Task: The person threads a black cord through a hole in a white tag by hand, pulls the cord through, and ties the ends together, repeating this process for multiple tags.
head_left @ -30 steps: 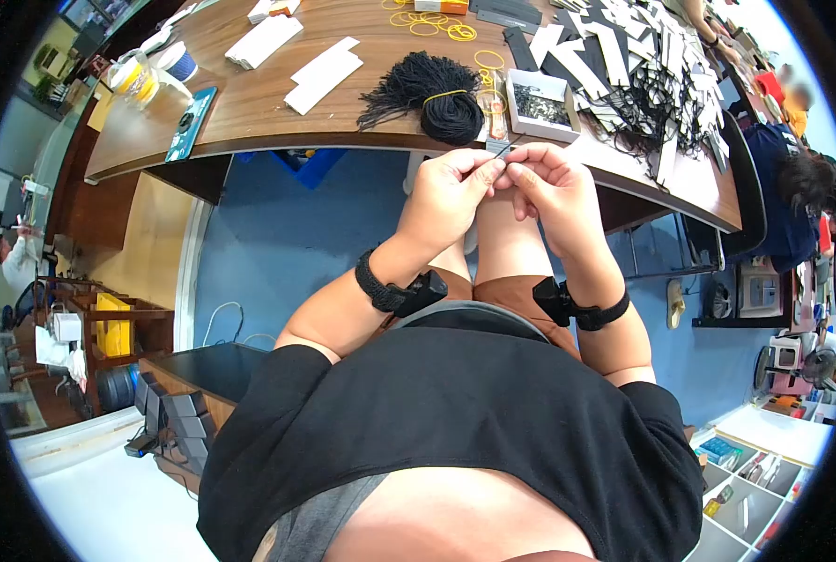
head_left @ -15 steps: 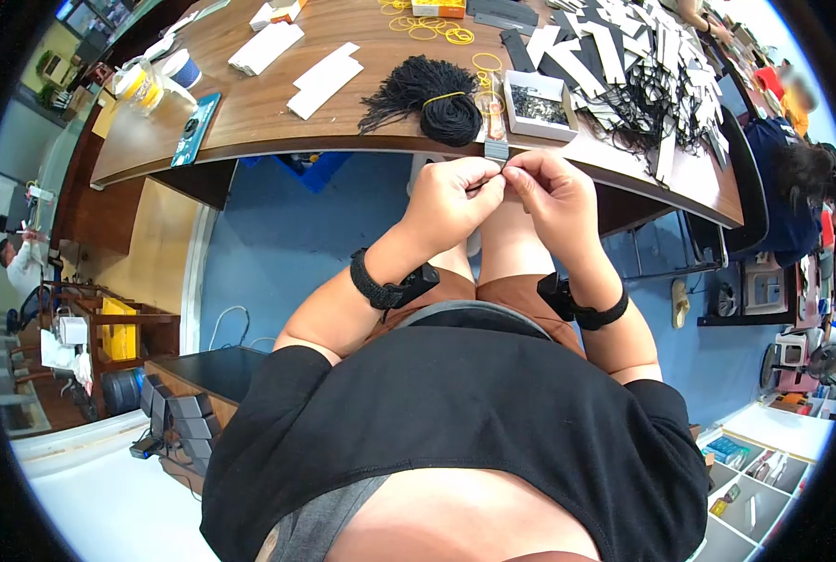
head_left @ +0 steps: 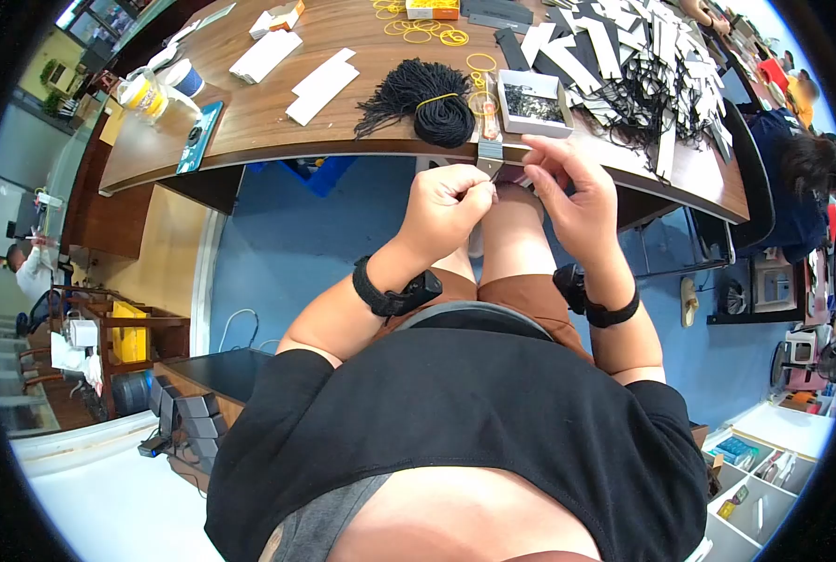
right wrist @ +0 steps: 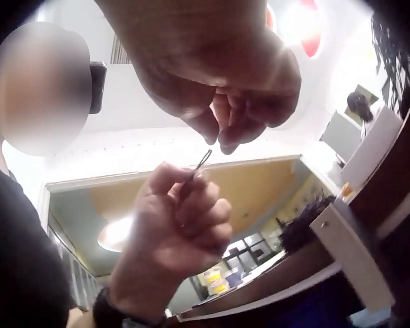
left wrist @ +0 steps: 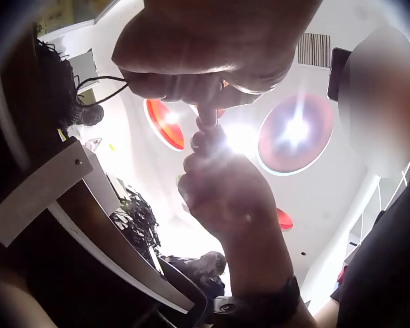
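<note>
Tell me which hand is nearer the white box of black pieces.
Right. The right hand lies just below the white box; the left hand is lower and further left.

No text, label, brand or number is legible on anything.

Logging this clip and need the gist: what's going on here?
A seated person works at the edge of a wooden desk. The left hand pinches a thin black cord, its looped end sticking out of the fist. The right hand is close beside it, fingertips near the loop but apparently holding nothing. A bundle of black cords and a grey tag lie on the desk nearby.
</note>
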A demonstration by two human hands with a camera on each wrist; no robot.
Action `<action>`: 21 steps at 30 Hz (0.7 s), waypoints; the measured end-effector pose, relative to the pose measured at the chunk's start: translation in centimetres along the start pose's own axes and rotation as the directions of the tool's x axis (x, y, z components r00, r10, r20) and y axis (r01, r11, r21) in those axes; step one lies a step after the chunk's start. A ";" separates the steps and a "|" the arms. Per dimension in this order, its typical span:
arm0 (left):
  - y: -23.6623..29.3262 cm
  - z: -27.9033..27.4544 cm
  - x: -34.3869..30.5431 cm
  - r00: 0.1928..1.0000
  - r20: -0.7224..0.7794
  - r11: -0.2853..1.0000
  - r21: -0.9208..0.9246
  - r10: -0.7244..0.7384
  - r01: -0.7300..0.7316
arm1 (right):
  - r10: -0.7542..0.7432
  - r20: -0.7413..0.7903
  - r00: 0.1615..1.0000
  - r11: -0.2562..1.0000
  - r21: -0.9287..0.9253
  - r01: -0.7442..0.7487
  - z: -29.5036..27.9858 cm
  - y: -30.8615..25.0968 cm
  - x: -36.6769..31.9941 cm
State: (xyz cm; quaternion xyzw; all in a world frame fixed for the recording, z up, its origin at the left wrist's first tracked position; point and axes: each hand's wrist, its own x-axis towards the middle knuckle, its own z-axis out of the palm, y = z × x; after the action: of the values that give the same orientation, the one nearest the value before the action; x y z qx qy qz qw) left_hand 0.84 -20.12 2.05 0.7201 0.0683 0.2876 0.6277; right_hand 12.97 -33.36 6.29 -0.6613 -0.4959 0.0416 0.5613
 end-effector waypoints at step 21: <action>-1.0 -1.7 0.8 0.990 0.033 0.981 0.144 -0.134 0.128 | -0.473 0.159 0.867 0.748 -0.448 0.490 -0.5 1.4 0.5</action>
State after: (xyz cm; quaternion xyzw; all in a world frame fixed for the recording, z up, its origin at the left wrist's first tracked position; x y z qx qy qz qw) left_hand 0.95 -18.11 1.42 0.7626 0.1225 0.2249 0.5940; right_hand 14.35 -33.21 5.63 -0.6267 -0.6541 -0.2152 0.3649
